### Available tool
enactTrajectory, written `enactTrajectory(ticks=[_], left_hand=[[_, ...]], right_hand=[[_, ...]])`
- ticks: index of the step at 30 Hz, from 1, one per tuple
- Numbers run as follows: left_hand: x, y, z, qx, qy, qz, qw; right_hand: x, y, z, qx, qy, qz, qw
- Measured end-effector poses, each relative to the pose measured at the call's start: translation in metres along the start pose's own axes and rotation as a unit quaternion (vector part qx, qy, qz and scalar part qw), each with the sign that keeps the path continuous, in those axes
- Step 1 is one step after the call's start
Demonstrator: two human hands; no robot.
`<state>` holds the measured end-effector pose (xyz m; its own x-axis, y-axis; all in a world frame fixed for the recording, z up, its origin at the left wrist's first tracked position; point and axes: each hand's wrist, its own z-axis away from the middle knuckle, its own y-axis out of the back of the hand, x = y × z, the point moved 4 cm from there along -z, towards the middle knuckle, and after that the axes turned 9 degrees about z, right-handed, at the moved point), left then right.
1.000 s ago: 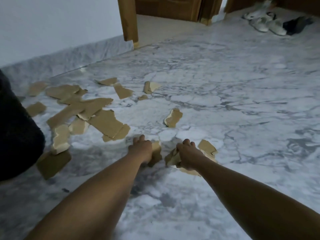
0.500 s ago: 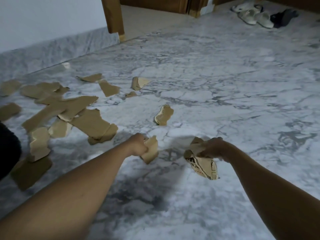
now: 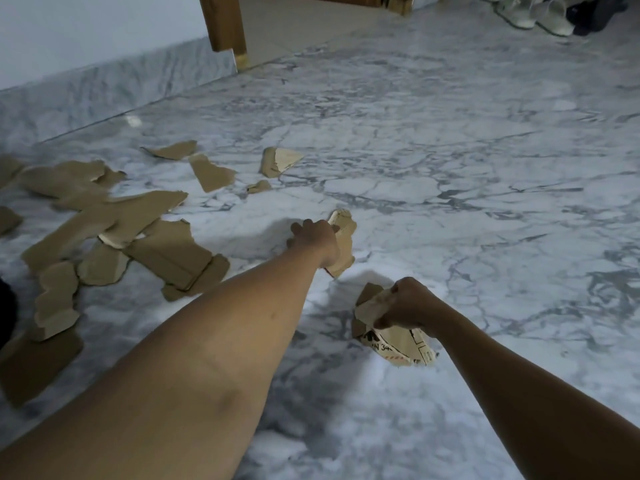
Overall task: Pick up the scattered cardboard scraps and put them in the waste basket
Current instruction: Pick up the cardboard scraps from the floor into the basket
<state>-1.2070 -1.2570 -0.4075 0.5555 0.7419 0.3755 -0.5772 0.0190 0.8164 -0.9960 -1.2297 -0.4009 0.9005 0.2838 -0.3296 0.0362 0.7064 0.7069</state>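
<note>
Brown cardboard scraps lie scattered over the marble floor [image 3: 450, 174], with a thick overlapping pile [image 3: 166, 251] at the left. My left hand [image 3: 317, 240] reaches forward at mid-floor and grips a brown scrap [image 3: 343, 258]; a further scrap edge [image 3: 343, 218] shows just beyond its knuckles. My right hand [image 3: 408, 303] is lower and nearer, clutching a bunch of scraps [image 3: 398, 344] with black and red print, held just above the floor. No waste basket can be made out for certain.
Smaller scraps lie farther out: a folded one [image 3: 277, 161], a flat one [image 3: 211, 173] and another [image 3: 171, 150]. A dark object [image 3: 5, 306] shows at the left edge. A wooden door frame [image 3: 225, 26] and pale slippers [image 3: 533, 12] are at the back.
Both hands lifted scraps off the floor near me. My left hand then moved forward with its scrap to the lone scrap at mid-floor, while my right hand stayed low with its bunch.
</note>
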Motion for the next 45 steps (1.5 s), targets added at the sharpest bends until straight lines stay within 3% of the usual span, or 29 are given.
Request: enactTrajectory(ticks=[11, 14, 18, 22, 25, 28, 33, 36, 40, 45], left_hand=[[-0.013, -0.003, 0.039, 0.000, -0.010, 0.165, 0.986], [-0.044, 0.001, 0.061, 0.025, -0.017, 0.227, 0.973], [-0.118, 0.031, 0.087, 0.072, -0.030, 0.205, 0.976], [-0.223, 0.075, 0.116, 0.167, 0.093, 0.155, 0.969], [-0.294, 0.095, 0.149, 0.212, 0.186, 0.110, 0.953], [-0.349, 0.094, 0.187, 0.240, 0.226, 0.146, 0.933], [-0.384, 0.059, 0.228, 0.143, 0.120, 0.131, 0.974], [-0.364, 0.052, 0.254, 0.123, 0.092, 0.123, 0.980], [-0.353, 0.041, 0.265, 0.105, 0.087, 0.121, 0.983], [-0.364, 0.037, 0.260, 0.114, 0.150, 0.193, 0.963]], right_hand=[[-0.004, 0.005, -0.002, -0.010, -0.017, 0.046, 0.999], [-0.007, 0.007, 0.002, -0.019, -0.026, 0.054, 0.998], [-0.024, -0.002, 0.017, -0.052, -0.006, 0.100, 0.994], [-0.082, -0.032, 0.036, -0.098, 0.063, 0.112, 0.987], [-0.151, -0.052, 0.034, -0.089, 0.121, 0.052, 0.987], [-0.226, -0.070, 0.036, -0.077, 0.189, -0.018, 0.979], [-0.322, -0.101, 0.011, -0.015, 0.234, -0.054, 0.971], [-0.344, -0.122, -0.008, 0.009, 0.202, 0.013, 0.979], [-0.347, -0.138, -0.011, 0.062, 0.157, 0.189, 0.967], [-0.343, -0.153, 0.004, 0.064, 0.183, 0.190, 0.962]])
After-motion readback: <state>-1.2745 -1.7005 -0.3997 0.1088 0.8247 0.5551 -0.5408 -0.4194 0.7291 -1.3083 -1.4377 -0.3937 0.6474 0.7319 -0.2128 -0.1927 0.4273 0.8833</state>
